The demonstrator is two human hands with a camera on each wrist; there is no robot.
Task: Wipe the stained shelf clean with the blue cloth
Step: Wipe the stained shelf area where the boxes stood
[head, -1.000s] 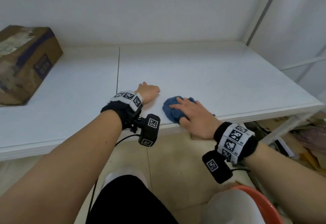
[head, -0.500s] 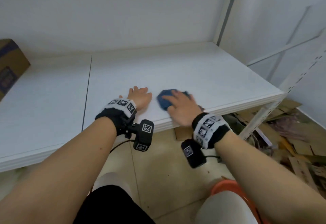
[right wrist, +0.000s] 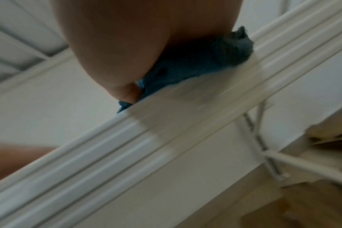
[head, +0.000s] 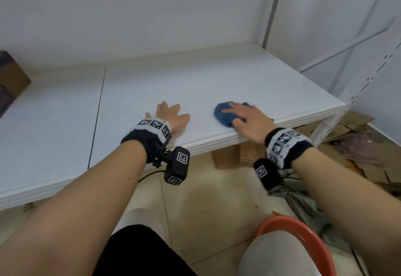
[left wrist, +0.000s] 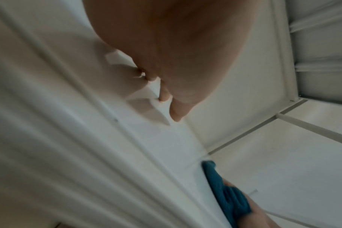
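Pressing down with my right hand [head: 249, 121], I have the blue cloth [head: 225, 114] bunched under the palm and fingers near the front edge of the white shelf [head: 195, 84], toward its right end. My fingers lie fairly straight across the top of the cloth rather than wrapped round it; most of the cloth sticks out ahead and left of my fingertips. From the right wrist view the cloth [right wrist: 195, 61] sits squashed between palm and shelf lip. My left hand [head: 173, 117] rests flat on the shelf, fingers spread, holding nothing, well left of the cloth. A cardboard box [head: 10, 80] sits at the far left
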